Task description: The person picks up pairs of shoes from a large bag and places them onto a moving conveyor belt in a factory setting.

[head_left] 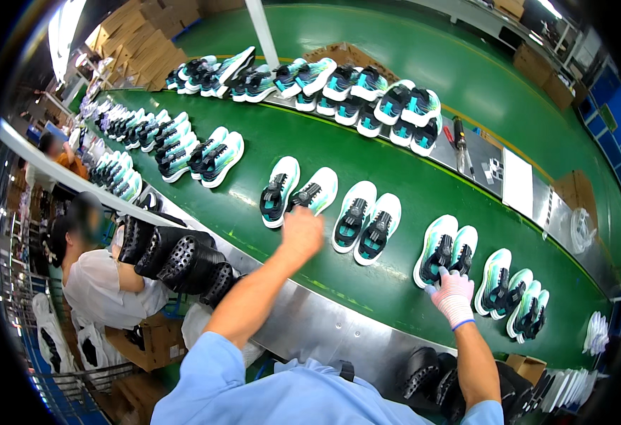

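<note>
My bare left hand (303, 234) is curled closed at the heel of a white-and-teal sneaker (320, 188) with black laces, covering that heel. Its fingertips are hidden and slightly blurred. Beside it lies the matching sneaker (280, 191). My right hand (454, 294), in a pale knit glove, rests with fingers spread at the heels of another pair, over the left sneaker (436, 249) and near the right sneaker (464, 248). Between my hands lies a further pair, a left sneaker (354, 216) and a right sneaker (378, 229), which neither hand touches.
A green belt (388, 304) carries more sneaker pairs at left and right. Stacked sneakers (353, 92) line the far metal ledge, beside a screwdriver-like tool (459, 142) and a white sheet (517, 180). Black perforated shoe forms (186, 262) stand near left, by a seated co-worker (105, 283).
</note>
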Demonstrator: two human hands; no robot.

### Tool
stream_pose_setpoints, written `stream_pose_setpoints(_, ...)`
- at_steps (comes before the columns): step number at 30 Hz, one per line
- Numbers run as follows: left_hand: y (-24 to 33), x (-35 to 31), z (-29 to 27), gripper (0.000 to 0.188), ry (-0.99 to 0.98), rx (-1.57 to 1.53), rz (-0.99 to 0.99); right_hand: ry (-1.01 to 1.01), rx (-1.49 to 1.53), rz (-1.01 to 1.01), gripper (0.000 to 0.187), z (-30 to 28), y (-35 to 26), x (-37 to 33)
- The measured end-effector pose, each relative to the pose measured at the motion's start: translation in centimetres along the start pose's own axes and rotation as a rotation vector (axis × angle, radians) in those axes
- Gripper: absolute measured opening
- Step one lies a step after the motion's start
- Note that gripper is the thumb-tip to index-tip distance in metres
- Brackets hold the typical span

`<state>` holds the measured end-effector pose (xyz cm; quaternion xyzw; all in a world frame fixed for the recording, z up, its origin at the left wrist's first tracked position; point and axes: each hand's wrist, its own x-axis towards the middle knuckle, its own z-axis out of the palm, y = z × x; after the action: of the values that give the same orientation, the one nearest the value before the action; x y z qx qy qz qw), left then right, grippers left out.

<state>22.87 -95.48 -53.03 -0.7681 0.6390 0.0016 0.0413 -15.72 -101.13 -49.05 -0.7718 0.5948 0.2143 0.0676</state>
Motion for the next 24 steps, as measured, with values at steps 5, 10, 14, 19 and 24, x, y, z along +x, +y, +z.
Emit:
stream_pose_setpoints(5, -7.8, 0.8, 1.5, 0.032, -0.314, 0.246, -0.150, -0.030, 0.123, -0.242, 0.047, -2.3, -1.1, -1.8)
stream_pose_setpoints(10, -10.8, 1.8, 2.5, 0.042, -0.275, 0.053, 0.005, -0.255, 0.202, -0.376, 0.055, -2.7, -2.9, -2.7)
stream_pose_setpoints(14, -11.7, 2.5, 2.3, 0.037, -0.330, 0.062, 0.094, -0.282, 0.241, -0.398, 0.056, -2.3, -2.7, -3.3)
stream_pose_setpoints(19, -10.9, 2.3, 1.6, 0.029, -0.352, 0.239, 0.041, -0.291, 0.293, -0.369, 0.056, -1.2, -2.1, -3.5)
stream_pose_setpoints(24, -1.4, 0.7, -1.2, 0.034, -0.106, 0.088, 0.554, -0.328, 0.262, -0.445, 0.051, -2.0, -3.1, -4.6)
